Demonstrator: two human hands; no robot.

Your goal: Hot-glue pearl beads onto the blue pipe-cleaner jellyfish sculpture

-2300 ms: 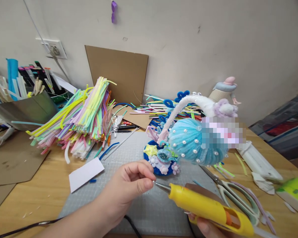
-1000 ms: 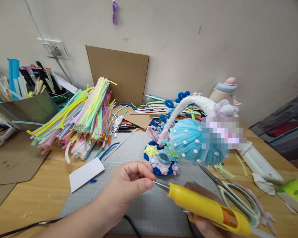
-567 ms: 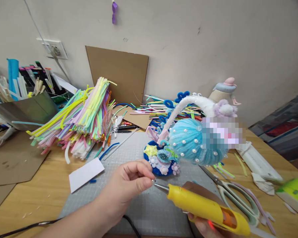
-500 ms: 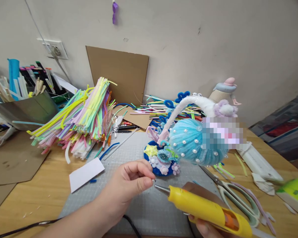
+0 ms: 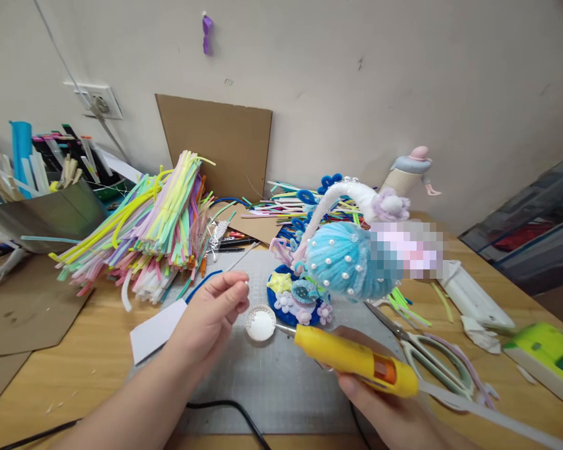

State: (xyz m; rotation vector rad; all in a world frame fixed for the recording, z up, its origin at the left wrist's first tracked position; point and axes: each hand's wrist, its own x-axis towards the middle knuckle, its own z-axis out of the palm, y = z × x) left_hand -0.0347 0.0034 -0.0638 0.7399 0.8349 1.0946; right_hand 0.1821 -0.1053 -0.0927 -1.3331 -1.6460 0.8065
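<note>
My left hand (image 5: 220, 303) is closed in a pinch, with a tiny white pearl bead (image 5: 247, 284) at the fingertips. Just right of it and lower, a small round dish (image 5: 261, 339) with white beads along its edge rests on the grey mat. My right hand (image 5: 380, 397) grips a yellow hot glue gun (image 5: 342, 353), whose metal nozzle points left, close by the dish's right side. Behind the gun stands a fuzzy craft lamp: a blue base (image 5: 272, 306) with flowers and a yellow star, a white arched stem (image 5: 326, 203), and a pearl-dotted blue shade (image 5: 338, 256).
Pipe cleaners (image 5: 154, 225) lie in a big bundle at left, beside a metal bin (image 5: 51, 215) of sticks. Scissors (image 5: 431, 356) sit right of the gun. A white card (image 5: 152, 331) is left of my hand. A black cable (image 5: 229, 406) crosses the front of the cutting mat (image 5: 286, 400).
My left hand has moved up and left, away from the nozzle, uncovering the small dish. The glue gun has shifted left and slightly up. The view has also shifted a little.
</note>
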